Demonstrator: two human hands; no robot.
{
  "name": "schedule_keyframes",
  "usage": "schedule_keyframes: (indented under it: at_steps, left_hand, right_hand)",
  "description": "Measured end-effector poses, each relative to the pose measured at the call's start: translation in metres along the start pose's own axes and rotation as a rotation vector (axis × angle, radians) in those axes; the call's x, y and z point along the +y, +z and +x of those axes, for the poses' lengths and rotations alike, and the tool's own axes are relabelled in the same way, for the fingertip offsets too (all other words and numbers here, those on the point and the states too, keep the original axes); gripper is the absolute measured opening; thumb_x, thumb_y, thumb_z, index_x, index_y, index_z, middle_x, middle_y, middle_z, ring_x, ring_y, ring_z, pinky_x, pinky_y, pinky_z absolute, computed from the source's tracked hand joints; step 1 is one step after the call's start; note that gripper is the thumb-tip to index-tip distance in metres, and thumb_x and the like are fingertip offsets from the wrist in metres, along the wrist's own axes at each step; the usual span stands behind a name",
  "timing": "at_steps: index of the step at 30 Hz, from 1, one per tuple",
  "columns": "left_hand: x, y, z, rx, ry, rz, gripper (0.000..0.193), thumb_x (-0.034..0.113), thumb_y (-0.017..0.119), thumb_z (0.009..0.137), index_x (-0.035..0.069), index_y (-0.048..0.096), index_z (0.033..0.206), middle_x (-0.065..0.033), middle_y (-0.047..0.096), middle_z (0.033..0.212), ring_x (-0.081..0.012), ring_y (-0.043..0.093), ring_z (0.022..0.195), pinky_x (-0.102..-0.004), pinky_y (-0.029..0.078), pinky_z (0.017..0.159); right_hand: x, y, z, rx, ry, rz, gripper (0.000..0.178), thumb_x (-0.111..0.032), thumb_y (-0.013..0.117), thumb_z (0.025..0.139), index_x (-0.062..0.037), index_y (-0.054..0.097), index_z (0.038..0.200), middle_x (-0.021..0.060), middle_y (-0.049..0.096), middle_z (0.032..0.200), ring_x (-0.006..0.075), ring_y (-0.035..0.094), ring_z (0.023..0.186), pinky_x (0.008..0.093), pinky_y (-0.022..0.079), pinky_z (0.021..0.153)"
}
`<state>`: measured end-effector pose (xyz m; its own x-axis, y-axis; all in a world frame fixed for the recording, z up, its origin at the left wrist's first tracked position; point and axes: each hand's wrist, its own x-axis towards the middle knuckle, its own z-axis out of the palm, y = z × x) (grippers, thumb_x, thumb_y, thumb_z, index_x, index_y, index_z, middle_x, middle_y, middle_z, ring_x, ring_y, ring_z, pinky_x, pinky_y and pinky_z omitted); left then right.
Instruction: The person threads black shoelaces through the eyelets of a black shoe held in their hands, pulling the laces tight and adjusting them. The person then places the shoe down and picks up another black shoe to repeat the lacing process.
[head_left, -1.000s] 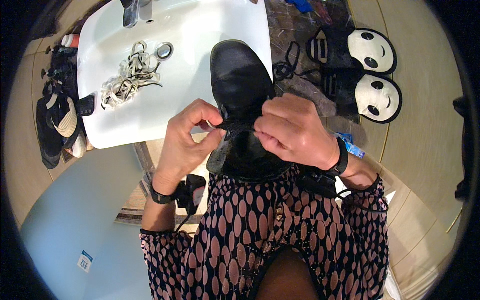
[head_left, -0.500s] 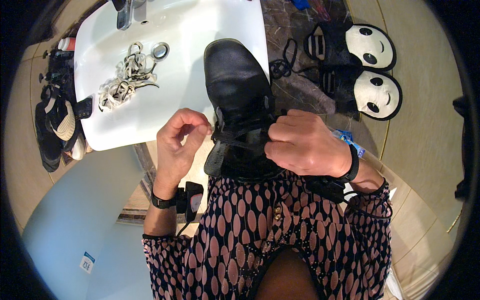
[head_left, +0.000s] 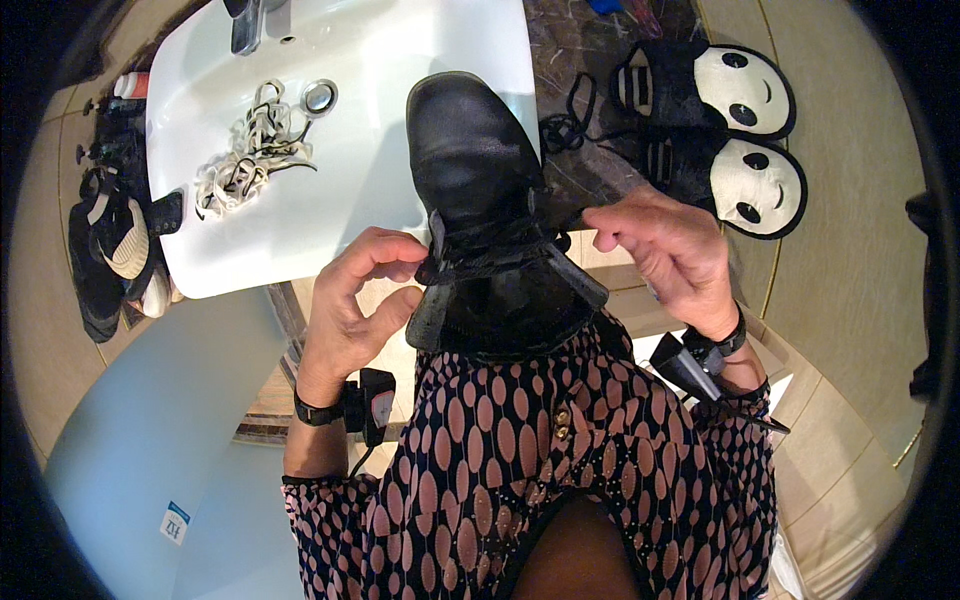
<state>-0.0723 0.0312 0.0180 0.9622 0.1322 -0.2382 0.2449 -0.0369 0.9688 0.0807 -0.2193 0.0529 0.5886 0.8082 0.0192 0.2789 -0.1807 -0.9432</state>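
Note:
A black leather lace-up shoe (head_left: 472, 150) rests toe-away between my hands, its heel end by my lap and its toe over the sink. Dark laces (head_left: 480, 262) cross its throat, and the side flaps spread apart. My left hand (head_left: 365, 300) is open at the shoe's left side, with finger and thumb apart and their tips against or close to the flap. To the right, my right hand (head_left: 668, 255) has its fingertips pinched beside the eyelets, where a short dark lace end appears to run into them.
Tangled white-and-black laces (head_left: 250, 150) lie in the white sink (head_left: 370, 215). Several shoes (head_left: 125, 240) stand at its left. On the dark counter at right are a loose black lace (head_left: 570, 125) and two black items with white cartoon faces (head_left: 752, 185). A pale blue surface (head_left: 170, 400) is lower left.
My right hand has moved right, off the shoe's throat, uncovering the right flap. The lace crossing has drawn in toward the eyelets. My left hand's finger and thumb have parted.

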Motion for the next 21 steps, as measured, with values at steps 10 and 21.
schedule_keyframes:
  at_steps: [10, 21]
  left_hand:
    - [-0.007, 0.007, 0.001, 0.214, 0.079, 0.126, 0.011, 0.003, 0.064, 0.077, 0.000, 0.055, 0.083, -0.0045, 0.057, 0.082, -0.0119, 0.054, 0.072, -0.0237, 0.045, 0.067]
    - [-0.006, 0.013, -0.035, 0.011, -0.226, -0.139, 0.018, 0.005, 0.068, 0.081, -0.001, 0.058, 0.094, -0.0035, 0.062, 0.083, -0.0099, 0.058, 0.072, -0.0240, 0.047, 0.066]
  right_hand:
    - [-0.015, -0.028, -0.007, 0.258, -0.112, 0.318, 0.005, -0.001, 0.056, 0.085, 0.0019, 0.060, 0.082, 0.0183, 0.062, 0.083, 0.0222, 0.061, 0.073, 0.0286, 0.049, 0.067]
    - [-0.045, -0.049, -0.015, 0.234, -0.287, 0.381, 0.015, -0.017, 0.063, 0.082, -0.0089, 0.052, 0.074, 0.0055, 0.050, 0.072, 0.0184, 0.049, 0.058, 0.0303, 0.039, 0.054]
